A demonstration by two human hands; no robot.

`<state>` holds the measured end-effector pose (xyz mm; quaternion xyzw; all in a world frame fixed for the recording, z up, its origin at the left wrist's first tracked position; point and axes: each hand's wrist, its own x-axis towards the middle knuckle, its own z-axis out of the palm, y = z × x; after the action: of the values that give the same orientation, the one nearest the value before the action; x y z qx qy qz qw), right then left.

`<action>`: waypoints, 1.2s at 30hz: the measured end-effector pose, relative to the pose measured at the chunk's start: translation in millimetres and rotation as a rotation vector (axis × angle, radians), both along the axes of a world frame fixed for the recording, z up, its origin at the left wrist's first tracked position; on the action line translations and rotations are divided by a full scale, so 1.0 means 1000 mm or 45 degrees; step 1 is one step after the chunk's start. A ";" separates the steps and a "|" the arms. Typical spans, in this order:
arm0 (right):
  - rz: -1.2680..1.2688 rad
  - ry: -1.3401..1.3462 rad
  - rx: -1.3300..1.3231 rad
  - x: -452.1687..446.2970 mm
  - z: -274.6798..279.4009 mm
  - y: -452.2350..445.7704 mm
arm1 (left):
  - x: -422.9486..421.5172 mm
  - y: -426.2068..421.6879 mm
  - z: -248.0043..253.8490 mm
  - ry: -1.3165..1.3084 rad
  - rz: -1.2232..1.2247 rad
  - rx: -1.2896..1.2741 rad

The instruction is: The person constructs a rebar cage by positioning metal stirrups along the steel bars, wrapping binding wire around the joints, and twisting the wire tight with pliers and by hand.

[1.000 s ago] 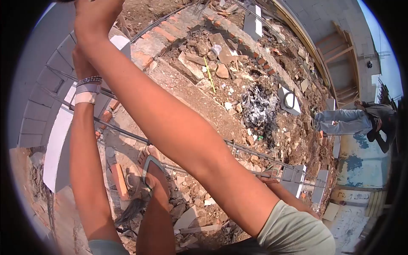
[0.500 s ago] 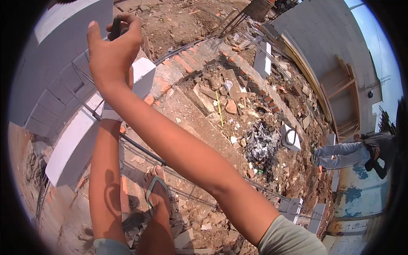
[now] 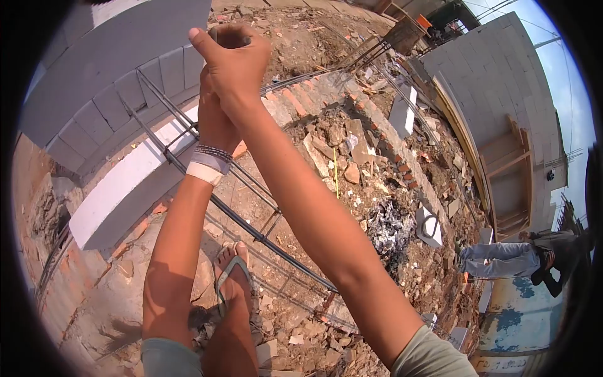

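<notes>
My right hand (image 3: pixel 242 66) is raised at the top of the head view, its fingers curled round a dark rod-like thing (image 3: pixel 233 41) that shows only in part. Close against it, my left hand (image 3: pixel 215 116) is mostly covered by the right one, so its fingers are hidden. A beaded band (image 3: pixel 212 151) and a pale band circle my left wrist. Beneath both arms runs a cage of long steel bars (image 3: pixel 244 227) tied with cross stirrups. Beside the left wrist lies a long white block (image 3: pixel 122 201).
A grey block wall (image 3: pixel 141 47) rises at upper left. Brick footing (image 3: pixel 383 119), rubble (image 3: pixel 333 151) and a heap of ash (image 3: pixel 391 229) lie to the right. Another person (image 3: pixel 509 259) stands at far right. My sandalled foot (image 3: pixel 232 276) is below the bars.
Both hands now appear farther right in the view, and the left wrist bands have come into sight. Less of the dark thing shows. The view itself has shifted.
</notes>
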<state>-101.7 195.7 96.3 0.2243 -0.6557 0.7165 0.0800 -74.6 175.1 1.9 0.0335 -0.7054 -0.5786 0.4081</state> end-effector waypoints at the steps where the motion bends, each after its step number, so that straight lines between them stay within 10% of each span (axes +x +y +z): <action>1: 0.235 -0.078 0.127 -0.009 0.002 0.016 | 0.013 -0.001 0.003 -0.148 0.140 -0.211; 7: 0.476 0.077 0.087 0.062 0.061 0.107 | 0.100 0.038 0.052 0.017 0.119 -0.502; 14: 0.024 -0.473 0.024 0.226 0.134 0.332 | 0.275 0.058 -0.022 -0.023 -1.006 -0.479; 19: -0.634 -0.546 0.215 0.381 0.212 0.467 | 0.370 -0.028 -0.018 -1.077 -0.517 -0.175; 23: -0.968 -0.342 0.385 0.498 0.304 0.498 | 0.427 -0.052 -0.009 -1.076 -0.335 -0.136; 29: -1.714 -0.915 1.074 0.712 0.364 0.543 | 0.444 -0.029 -0.018 -1.123 -0.549 0.306; 36: -1.573 -1.873 0.947 0.872 0.173 0.634 | 0.402 0.012 0.031 -0.953 -0.518 0.464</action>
<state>769.9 829.7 269.1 -0.6354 -0.7237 0.2621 -0.0613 327.4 187.1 33.3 0.1723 -0.6833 -0.7095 -0.0089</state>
